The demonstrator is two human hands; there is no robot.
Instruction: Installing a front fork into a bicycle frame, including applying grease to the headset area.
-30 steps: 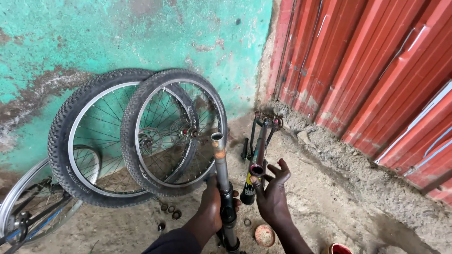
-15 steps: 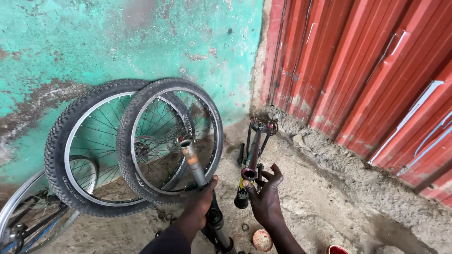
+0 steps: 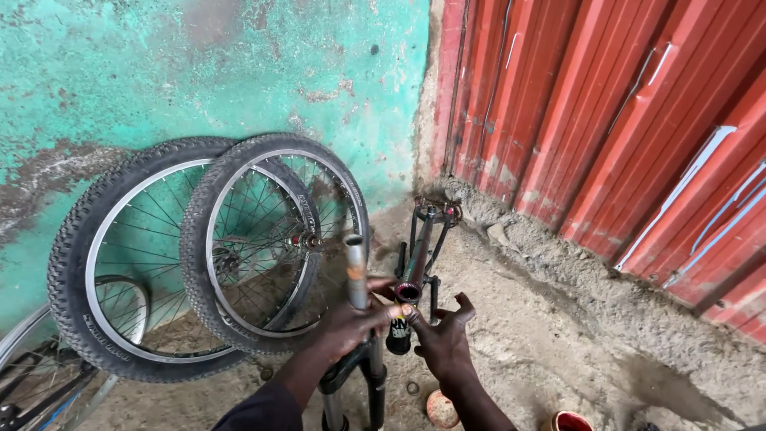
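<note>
My left hand (image 3: 349, 323) grips a bicycle suspension fork (image 3: 356, 351) around its upright steerer tube, whose grey top stands just above my fingers. My right hand (image 3: 443, 339) is beside it with fingers spread, touching the open end of the head tube of a dark bicycle frame (image 3: 420, 249). The frame lies on the dirt ground and stretches away toward the corner of the walls. The fork's lower legs run down out of view at the bottom edge.
Two spoked bicycle wheels (image 3: 239, 247) with knobby tyres lean on the teal wall (image 3: 199, 72) at left. Another rim (image 3: 48, 359) lies at lower left. A red corrugated metal wall (image 3: 622, 120) stands at right. A small round tin (image 3: 440, 409) and a red container (image 3: 568, 421) sit on the ground.
The fork's steerer has moved right and stands more upright, closer to the frame's head tube. My right hand has stayed at the head tube end. The view has dropped slightly.
</note>
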